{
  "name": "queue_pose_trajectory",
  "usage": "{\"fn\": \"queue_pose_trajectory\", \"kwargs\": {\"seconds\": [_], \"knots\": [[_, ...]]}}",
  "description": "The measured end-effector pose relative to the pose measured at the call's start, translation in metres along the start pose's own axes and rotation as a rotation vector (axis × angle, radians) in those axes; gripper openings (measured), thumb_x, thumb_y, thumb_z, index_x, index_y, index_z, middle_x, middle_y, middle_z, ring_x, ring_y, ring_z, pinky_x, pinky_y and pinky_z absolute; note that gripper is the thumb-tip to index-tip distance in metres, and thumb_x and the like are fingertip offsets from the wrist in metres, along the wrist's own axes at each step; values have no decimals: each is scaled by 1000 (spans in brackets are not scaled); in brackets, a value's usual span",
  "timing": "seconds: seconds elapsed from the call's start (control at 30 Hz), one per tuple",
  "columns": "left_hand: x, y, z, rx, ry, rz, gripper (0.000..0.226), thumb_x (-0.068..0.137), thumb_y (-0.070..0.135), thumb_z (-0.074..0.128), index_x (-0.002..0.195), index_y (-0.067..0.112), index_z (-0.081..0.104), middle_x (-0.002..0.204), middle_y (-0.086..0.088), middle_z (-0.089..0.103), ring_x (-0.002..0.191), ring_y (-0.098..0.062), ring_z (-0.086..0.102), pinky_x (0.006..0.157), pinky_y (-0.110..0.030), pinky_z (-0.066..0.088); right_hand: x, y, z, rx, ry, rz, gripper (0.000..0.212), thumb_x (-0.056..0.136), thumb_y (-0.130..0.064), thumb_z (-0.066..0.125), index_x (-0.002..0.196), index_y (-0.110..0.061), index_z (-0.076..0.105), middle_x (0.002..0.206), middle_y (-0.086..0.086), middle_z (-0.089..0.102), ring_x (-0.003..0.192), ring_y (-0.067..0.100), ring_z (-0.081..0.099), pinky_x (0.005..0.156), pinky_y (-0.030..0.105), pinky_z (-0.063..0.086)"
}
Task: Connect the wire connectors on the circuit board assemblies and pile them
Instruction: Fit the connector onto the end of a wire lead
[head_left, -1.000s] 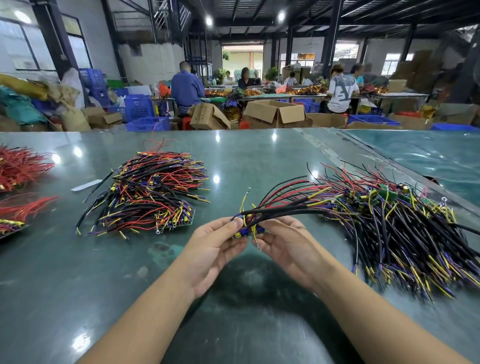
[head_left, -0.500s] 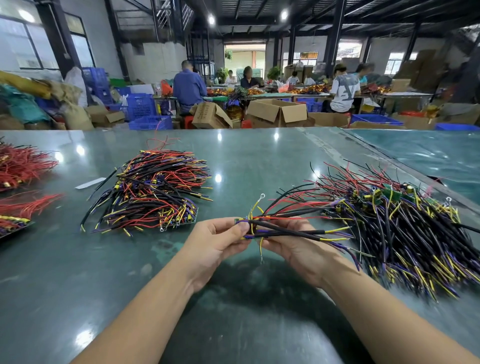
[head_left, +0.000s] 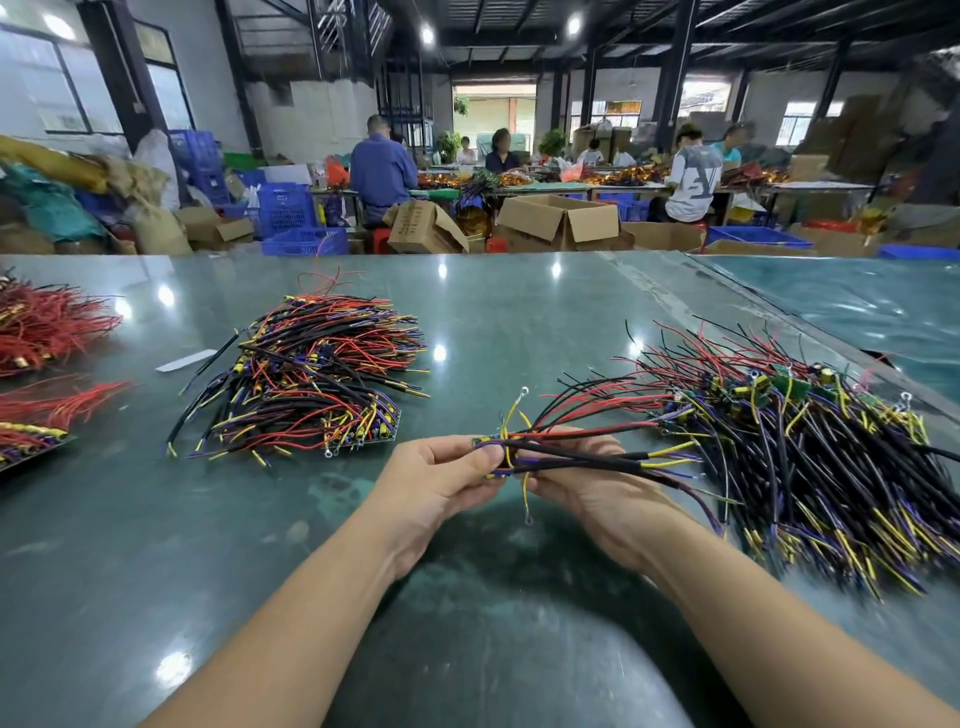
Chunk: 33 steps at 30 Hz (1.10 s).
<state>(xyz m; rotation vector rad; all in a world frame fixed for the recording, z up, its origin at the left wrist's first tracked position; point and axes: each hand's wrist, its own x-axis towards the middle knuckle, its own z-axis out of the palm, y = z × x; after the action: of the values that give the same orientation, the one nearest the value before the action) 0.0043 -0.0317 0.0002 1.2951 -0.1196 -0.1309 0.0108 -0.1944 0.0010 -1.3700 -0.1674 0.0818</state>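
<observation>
Wires swung lower-right; assembly pinched between left hand, right hand grip.

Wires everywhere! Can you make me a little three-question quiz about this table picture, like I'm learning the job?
1. True or false: both hands hold the same circuit board assembly.
2. Which pile looks tidier, with its boards lined up along one edge? A) the left pile B) the right pile
3. Fill in: the yellow wire hanging below the hands ends in a small metal ____.

Key
1. True: the left hand pinches the board end, and the right hand holds the wires beside it, above the green table.
2. A.
3. Ring.
</observation>
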Motion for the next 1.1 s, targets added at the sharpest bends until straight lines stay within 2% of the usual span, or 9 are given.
{"fn": "queue_pose_trajectory", "kwargs": {"seconds": [0.3, 0.43, 0.6, 0.73, 0.9, 0.93, 1.0, 1.03, 1.1], "knots": [[-1, 3, -3, -26, -165, 111, 25, 76, 19, 65, 94, 6, 76, 99, -11, 73, 86, -13, 66, 73, -22, 54, -1, -6, -5, 99, -189, -17, 17, 89, -8, 54, 96, -4, 68, 87, 4, 72, 81, 9, 65, 76, 21, 52], [-3, 2, 2, -79, -221, 130, 23, 78, 18, 61, 93, 10, 76, 90, -5, 74, 79, -8, 67, 70, -20, 54, 0, -8, -7, 239, -199, -47, 34, 83, -10, 56, 108, 13, 58, 101, 20, 65, 95, 26, 62, 85, 30, 50], [1, 7, 1, -172, -65, 76, 16, 69, 15, 67, 79, 10, 78, 78, -6, 73, 67, -9, 68, 64, -19, 55, 4, -8, -5, 378, -2, -25, 11, 70, -7, 62, 74, -9, 72, 77, 3, 72, 69, 11, 68, 67, 22, 57], [9, 14, -5, -386, 205, 207, 9, 71, 10, 65, 71, 8, 74, 69, -3, 70, 60, -9, 66, 63, -19, 57, 9, -14, -12, 418, 217, -26, 18, 86, 7, 52, 83, -6, 64, 71, 3, 70, 64, 11, 66, 59, 18, 55], [19, 21, -29, -547, 641, 304, 8, 94, 12, 57, 96, 5, 61, 86, -6, 61, 80, -17, 63, 76, -22, 56, 5, -14, -10, 219, 233, -23, 13, 89, 4, 54, 90, -6, 63, 79, 8, 60, 73, 21, 57, 58, 19, 55], [19, 21, -32, -528, 653, 287, 23, 96, 16, 55, 115, 2, 56, 96, -8, 59, 88, -19, 63, 83, -25, 55, 3, -14, -8, 163, 205, -26, 12, 89, 4, 55, 91, -6, 63, 77, 7, 59, 70, 20, 57, 57, 20, 54], [20, 22, -34, -450, 608, 284, 65, 98, 18, 50, 151, 13, 12, 115, -9, 53, 100, -20, 64, 96, -31, 48, 0, -15, -3, 2, 152, -5, 10, 87, 2, 58, 86, -6, 64, 73, 5, 60, 61, 14, 58, 57, 21, 53], [19, 22, -33, -381, 575, 300, 76, 98, 15, 49, 151, 24, -5, 115, -5, 53, 101, -20, 64, 97, -32, 47, -1, -14, -1, -91, 129, 11, 11, 87, 0, 59, 82, -8, 65, 72, 4, 61, 58, 12, 57, 59, 22, 52], [18, 20, -29, -214, 541, 313, 83, 95, 6, 48, 150, 33, -8, 95, 3, 54, 94, -21, 64, 88, -28, 51, -4, -13, 1, -299, 72, 24, 14, 87, -6, 60, 75, -12, 65, 69, 3, 58, 59, 12, 52, 62, 25, 44]]}}
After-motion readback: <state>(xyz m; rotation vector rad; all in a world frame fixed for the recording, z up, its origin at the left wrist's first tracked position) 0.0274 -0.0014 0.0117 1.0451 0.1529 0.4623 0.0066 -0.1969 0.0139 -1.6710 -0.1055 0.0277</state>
